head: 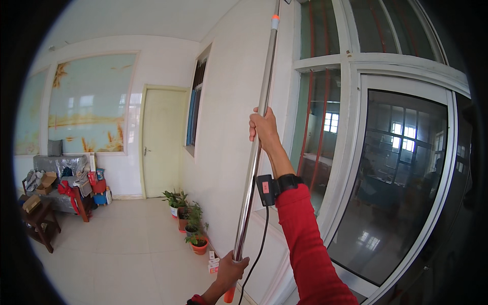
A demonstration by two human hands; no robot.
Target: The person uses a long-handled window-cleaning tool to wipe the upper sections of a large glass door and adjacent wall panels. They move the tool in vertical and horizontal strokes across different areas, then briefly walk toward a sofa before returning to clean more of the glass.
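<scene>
A long metal telescopic pole point(248, 183) slants upward in front of me, its top end running out of the picture. My right hand point(264, 126) grips it around the middle, arm raised. Lower down, my left hand point(229, 268) is closed around the pole just above its orange bottom end point(229, 295). Near the top, a white and orange collar point(275, 22) joins a thinner section. Only the edge of whatever the pole carries shows at the upper rim. On my right wrist a black strapped device point(267, 190) trails a black cable point(264, 236).
Several potted plants point(194, 221) line the white wall point(228, 126), with small boxes point(213, 263) beside them. A framed glass door point(396, 183) and window panes point(318, 126) stand at right. Farther left are a closed door point(164, 143), a cluttered sofa point(61, 164) and a wooden stool point(42, 217).
</scene>
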